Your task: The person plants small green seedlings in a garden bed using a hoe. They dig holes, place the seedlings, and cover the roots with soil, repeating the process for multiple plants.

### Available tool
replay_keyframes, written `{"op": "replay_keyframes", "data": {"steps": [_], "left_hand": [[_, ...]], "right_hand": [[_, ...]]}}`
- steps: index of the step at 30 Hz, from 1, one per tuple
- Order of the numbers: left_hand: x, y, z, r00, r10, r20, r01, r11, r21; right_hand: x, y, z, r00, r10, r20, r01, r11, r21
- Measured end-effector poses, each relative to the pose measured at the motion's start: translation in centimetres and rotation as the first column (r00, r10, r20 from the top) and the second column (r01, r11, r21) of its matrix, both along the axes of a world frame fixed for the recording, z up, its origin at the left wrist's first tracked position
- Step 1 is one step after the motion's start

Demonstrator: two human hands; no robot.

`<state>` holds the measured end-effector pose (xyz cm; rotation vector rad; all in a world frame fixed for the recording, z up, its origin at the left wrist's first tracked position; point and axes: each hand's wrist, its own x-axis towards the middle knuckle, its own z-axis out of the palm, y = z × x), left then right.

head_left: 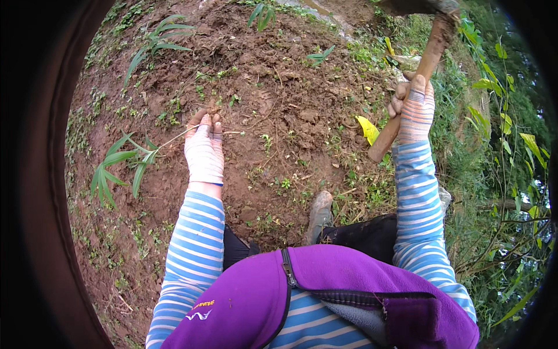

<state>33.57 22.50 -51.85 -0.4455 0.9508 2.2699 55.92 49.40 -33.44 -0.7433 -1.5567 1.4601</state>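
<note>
matt wooden handle (pixel 434 51), smooth-leaved plant (pixel 119 157), rough clumpy soil (pixel 293 87), knit cloth gloves (pixel 204 154), matt fleece vest (pixel 354 264)

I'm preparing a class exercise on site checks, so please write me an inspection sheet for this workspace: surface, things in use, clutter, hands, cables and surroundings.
Surface: brown soil, rough and cloddy, dotted with small weeds.
Things in use: leafy plant; wooden-handled tool, its head partly cut off at the picture's top.
Clutter: yellow leaf-like scrap near the tool's lower end.
Hands: left hand pinches the plant's stem; right hand grips the tool.
Cables: nothing seen.
Surroundings: dense greenery on the right.
</note>
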Motion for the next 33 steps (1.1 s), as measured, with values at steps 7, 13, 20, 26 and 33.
{"op": "replay_keyframes", "data": {"steps": [7, 13, 20, 26, 33], "left_hand": [[0.3, 0.4, 0.4, 1.0, 0.015, -0.025, -0.015, 0.999, 0.032], [-0.1, -0.9, 0.9, 0.998, 0.038, -0.054, -0.037, 0.999, 0.034], [-0.3, -3.1, 1.3, 0.997, 0.039, -0.069, -0.04, 0.999, -0.023], [0.2, -2.2, 1.9, 0.997, 0.028, -0.065, -0.026, 0.999, 0.034], [0.1, -1.5, 1.2, 0.998, 0.051, -0.047, -0.052, 0.999, -0.017]], "right_hand": [[1.4, -12.4, -14.6, 0.71, 0.281, 0.646, 0.587, 0.271, -0.763], [4.7, -3.6, -19.6, 0.696, 0.497, 0.519, 0.333, 0.417, -0.846], [3.7, -1.4, -17.6, 0.618, 0.579, 0.531, 0.362, 0.39, -0.847], [2.0, -15.4, -17.5, 0.757, 0.187, 0.626, 0.444, 0.556, -0.703], [2.3, -7.4, -16.1, 0.827, 0.193, 0.528, 0.303, 0.637, -0.708]]}}
